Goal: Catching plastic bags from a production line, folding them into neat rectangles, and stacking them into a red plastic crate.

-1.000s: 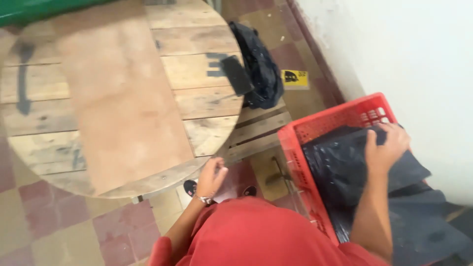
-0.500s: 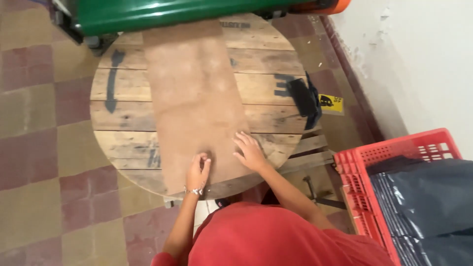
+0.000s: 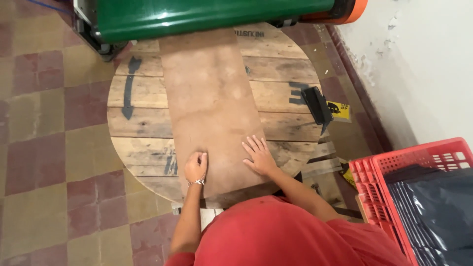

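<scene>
Two hands rest on the brown board, which lies flat down the middle of the round plank desk — that board is the landmark here. Left hand sits at the board's near-left edge, fingers curled into a loose fist, knuckles down, bracelet at the wrist; nothing visibly gripped. Right hand lies open and flat, fingers spread, on the board's near-right part. Beyond the board's far end: a green machine with an orange end. Right of the board, at the desk's rim, a black flat object. Further right and nearer than the board, a red crate holding dark plastic bags. Step in hand, as I judge it — steadying or squaring the board on the desk; next move likely calls for a firm press or push with both palms along the board's length. Versus one second ago: right hand was in the crate on the bags, left hand below the desk edge; both are now up on the board.
</scene>
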